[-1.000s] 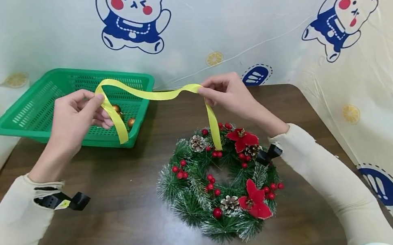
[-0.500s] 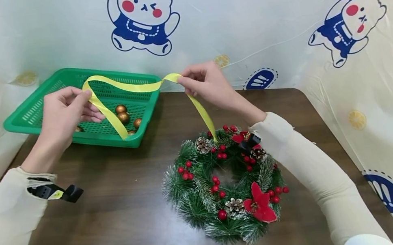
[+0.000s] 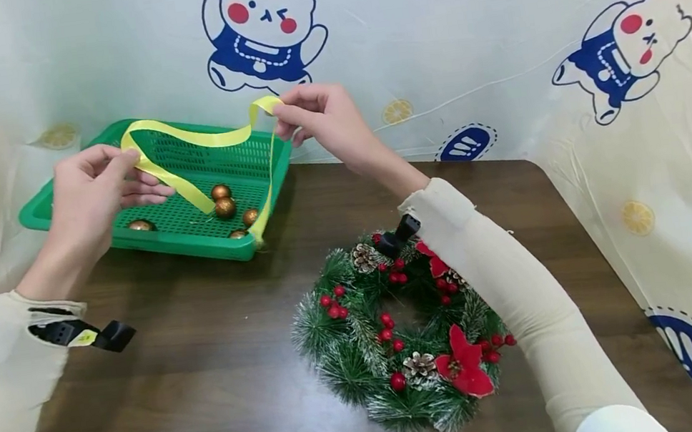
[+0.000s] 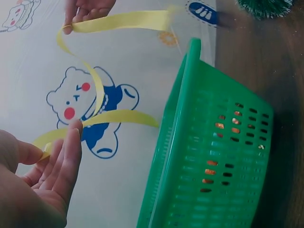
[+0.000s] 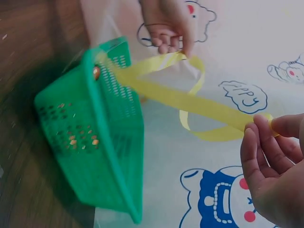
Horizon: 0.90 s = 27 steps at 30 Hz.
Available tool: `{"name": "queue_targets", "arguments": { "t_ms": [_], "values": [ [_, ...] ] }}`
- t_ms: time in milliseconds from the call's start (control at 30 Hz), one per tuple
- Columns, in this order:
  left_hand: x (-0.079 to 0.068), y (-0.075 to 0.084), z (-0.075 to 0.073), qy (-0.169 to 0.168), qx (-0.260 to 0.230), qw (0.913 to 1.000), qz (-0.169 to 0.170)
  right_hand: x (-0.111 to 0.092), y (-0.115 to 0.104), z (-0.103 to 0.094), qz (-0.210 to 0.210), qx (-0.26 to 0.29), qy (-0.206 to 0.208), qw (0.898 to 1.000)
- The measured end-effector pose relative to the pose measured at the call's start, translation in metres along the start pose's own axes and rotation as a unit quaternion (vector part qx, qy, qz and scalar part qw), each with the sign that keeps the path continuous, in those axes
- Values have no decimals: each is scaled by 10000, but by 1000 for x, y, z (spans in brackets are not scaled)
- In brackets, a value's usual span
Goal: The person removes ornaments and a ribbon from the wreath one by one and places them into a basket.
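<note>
A long yellow ribbon [image 3: 216,140] hangs between my two hands above the green plastic basket [image 3: 181,249]. My left hand [image 3: 84,197] pinches it between thumb and fingers over the basket's left part, and one tail slants down into the basket. With thumb and fingertips my right hand [image 3: 328,121] pinches the ribbon above the basket's right corner; the other tail drops past the basket's rim. In the right wrist view the ribbon [image 5: 190,102] stretches from the right fingers toward the basket [image 5: 114,152]. The left wrist view shows the left hand [image 4: 47,180] beside the basket [image 4: 209,133].
Several shiny copper-coloured balls [image 3: 225,208] lie in the basket. A green wreath [image 3: 344,360] with red berries, pine cones and red flowers lies on the brown wooden table [image 3: 214,405], partly under the right forearm. A white printed sheet [image 3: 402,43] hangs behind the table.
My right hand has moved left and up, carrying its ribbon tail from above the wreath to the basket's corner. My left hand has shifted slightly left, still pinching the ribbon. The head view has shifted.
</note>
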<state>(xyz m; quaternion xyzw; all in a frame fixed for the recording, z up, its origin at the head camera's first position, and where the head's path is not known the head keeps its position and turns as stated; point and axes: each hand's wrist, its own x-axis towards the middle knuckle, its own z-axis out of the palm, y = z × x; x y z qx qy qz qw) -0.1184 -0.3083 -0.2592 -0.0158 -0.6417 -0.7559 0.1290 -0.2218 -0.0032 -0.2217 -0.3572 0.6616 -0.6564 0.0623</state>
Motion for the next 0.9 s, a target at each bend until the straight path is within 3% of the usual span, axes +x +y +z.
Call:
{"name": "queue_targets", "arguments": {
  "t_ms": [400, 500, 567, 633, 700, 733, 800, 833, 900],
  "values": [
    [4, -8, -21, 138, -217, 9990, -357, 31, 6, 14, 629, 889, -202, 9938],
    [7, -12, -27, 108, 213, 9989, -403, 37, 15, 14, 916, 974, -223, 9908],
    [10, -16, -31, 101, 1084, 9933, -395, 39, 27, 11, 1211, 743, -304, 9894],
    [12, -22, -36, 96, 2314, 9722, -354, 39, 44, 8, 1506, 339, -456, 9870],
    [13, -29, -40, 79, 3521, 9355, -270, 35, 63, 3, 1626, -275, -645, 9842],
    [13, -31, -41, 57, 3961, 9178, -250, 31, 71, 0, 1638, -551, -713, 9824],
    [13, -36, -41, -28, 4513, 8922, -192, 24, 83, -8, 1597, -952, -788, 9794],
    [13, -37, -40, -71, 4652, 8851, -145, 20, 86, -13, 1547, -1128, -786, 9783],
    [12, -37, -37, -156, 4762, 8791, -129, 11, 88, -24, 1463, -1379, -757, 9767]
  ]
}}
